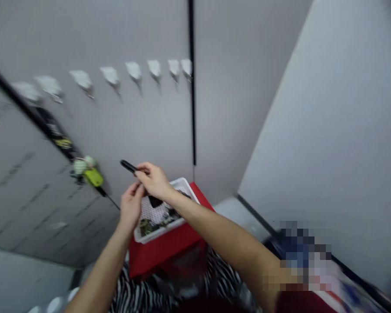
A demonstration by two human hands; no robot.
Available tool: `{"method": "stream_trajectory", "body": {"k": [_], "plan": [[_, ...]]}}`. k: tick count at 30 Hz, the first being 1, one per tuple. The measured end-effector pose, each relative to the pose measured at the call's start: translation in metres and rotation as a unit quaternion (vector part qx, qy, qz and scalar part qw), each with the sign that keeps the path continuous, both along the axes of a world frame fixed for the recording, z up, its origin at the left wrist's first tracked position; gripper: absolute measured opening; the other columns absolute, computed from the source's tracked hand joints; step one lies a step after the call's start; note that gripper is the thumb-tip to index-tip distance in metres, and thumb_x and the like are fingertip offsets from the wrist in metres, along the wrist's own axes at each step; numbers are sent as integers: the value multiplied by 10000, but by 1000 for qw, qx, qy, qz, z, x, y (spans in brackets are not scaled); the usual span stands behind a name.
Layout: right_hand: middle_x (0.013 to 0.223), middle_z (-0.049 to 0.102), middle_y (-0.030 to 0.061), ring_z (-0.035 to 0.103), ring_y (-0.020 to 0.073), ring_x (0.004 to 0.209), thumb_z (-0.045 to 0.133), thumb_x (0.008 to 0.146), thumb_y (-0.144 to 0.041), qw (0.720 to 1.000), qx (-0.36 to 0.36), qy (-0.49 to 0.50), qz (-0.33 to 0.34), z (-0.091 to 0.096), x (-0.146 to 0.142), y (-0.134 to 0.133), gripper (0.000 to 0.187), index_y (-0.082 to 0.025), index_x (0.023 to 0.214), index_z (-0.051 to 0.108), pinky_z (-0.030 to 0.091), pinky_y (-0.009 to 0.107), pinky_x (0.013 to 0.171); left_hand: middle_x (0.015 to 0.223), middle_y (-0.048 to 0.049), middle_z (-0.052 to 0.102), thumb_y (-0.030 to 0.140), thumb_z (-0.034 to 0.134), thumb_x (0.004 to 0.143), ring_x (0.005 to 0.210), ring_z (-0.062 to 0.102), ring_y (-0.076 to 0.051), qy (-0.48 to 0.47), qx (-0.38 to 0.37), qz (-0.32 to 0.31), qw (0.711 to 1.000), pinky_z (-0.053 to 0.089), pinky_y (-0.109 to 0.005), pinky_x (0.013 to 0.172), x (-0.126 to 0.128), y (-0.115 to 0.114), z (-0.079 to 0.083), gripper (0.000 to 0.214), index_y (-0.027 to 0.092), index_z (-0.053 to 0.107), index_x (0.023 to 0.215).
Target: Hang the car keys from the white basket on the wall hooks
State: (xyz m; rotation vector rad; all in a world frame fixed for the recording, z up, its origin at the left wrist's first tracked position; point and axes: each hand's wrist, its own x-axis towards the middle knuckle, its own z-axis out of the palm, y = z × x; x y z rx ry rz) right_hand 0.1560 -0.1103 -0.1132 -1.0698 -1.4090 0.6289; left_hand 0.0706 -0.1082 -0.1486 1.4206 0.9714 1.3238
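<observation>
Black slender item (pixel 127 165) stands out against the grey wall (pixel 150 124), near a red stand (pixel 163 256) bearing a white basket (pixel 146 238). The right hand (pixel 155 181) pinches it; the left hand (pixel 130 204) bunches its fingertips just beside, holding what, I can't tell. Two-handed fingering seems the step; the next move probably calls for a steady right pinch.

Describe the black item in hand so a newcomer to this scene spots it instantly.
Find the grey wall with its row of white hooks. Lower, left hand and right hand are close together over a white tray. The slim black item juts out of the right hand, held up, unlike the things lying in the tray.
</observation>
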Motion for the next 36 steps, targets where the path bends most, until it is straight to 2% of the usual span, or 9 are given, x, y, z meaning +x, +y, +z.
{"method": "stream_trajectory", "body": {"k": [4, 9, 12, 15, 19, 23, 26, 30, 36], "plan": [[584, 531, -15, 482, 83, 539, 461, 592, -205, 998, 26, 58, 25, 37, -20, 27, 159, -148, 734, 503, 393, 207, 536, 652, -21, 572, 339, 495, 580, 557, 495, -90, -26, 34, 4, 999, 402, -200, 554, -19, 21, 35, 330, 98, 542, 801], [508, 502, -40, 445, 67, 443, 474, 575, -225, 988, 73, 111, 76, 87, -52, 59, 195, -145, 752, 472, 375, 198, 468, 528, 8, 523, 312, 474, 610, 456, 438, -51, -52, 95, 50, 993, 359, -161, 474, -49, 47, 85, 278, 104, 547, 778], [505, 505, -43, 443, 64, 432, 476, 569, -235, 987, 83, 116, 68, 111, -68, 73, 193, -152, 743, 466, 375, 194, 457, 506, 15, 502, 307, 474, 606, 437, 417, -44, -71, 117, 68, 988, 336, -153, 449, -61, 61, 109, 255, 102, 548, 739], [489, 502, -49, 448, 66, 422, 463, 575, -242, 990, 81, 109, 50, 128, -81, 87, 197, -159, 753, 457, 381, 194, 452, 484, 24, 478, 301, 461, 609, 415, 394, -37, -99, 124, 73, 985, 317, -150, 429, -67, 77, 124, 234, 102, 541, 702], [489, 514, -41, 462, 73, 428, 455, 574, -245, 995, 88, 49, 5, 139, -90, 107, 205, -162, 761, 466, 389, 203, 472, 483, 26, 466, 296, 442, 613, 413, 389, -39, -105, 139, 98, 980, 314, -155, 426, -72, 97, 131, 215, 105, 532, 655], [515, 536, -15, 485, 91, 458, 443, 578, -249, 995, 74, 12, -60, 136, -94, 119, 231, -154, 784, 479, 394, 212, 491, 471, 22, 460, 285, 409, 629, 400, 393, -48, -64, 130, 117, 983, 321, -168, 422, -74, 112, 128, 218, 104, 529, 633], [525, 545, -6, 491, 98, 470, 426, 587, -262, 993, 90, 6, -78, 133, -95, 117, 251, -147, 804, 479, 397, 220, 513, 458, 20, 459, 290, 390, 641, 394, 395, -55, -30, 141, 120, 982, 312, -172, 409, -76, 115, 125, 227, 108, 518, 596], [561, 555, 4, 496, 98, 488, 413, 594, -273, 990, 128, 18, -57, 132, -95, 112, 272, -139, 822, 473, 398, 215, 522, 501, 11, 490, 310, 375, 657, 420, 412, -59, -11, 173, 126, 977, 319, -170, 421, -78, 112, 124, 245, 117, 525, 645], [556, 561, 5, 500, 110, 487, 417, 588, -266, 991, 86, -7, -103, 130, -95, 125, 267, -147, 818, 483, 395, 240, 536, 489, 4, 496, 312, 357, 675, 417, 417, -63, 35, 143, 139, 979, 325, -173, 426, -77, 118, 123, 271, 113, 526, 603]]}}
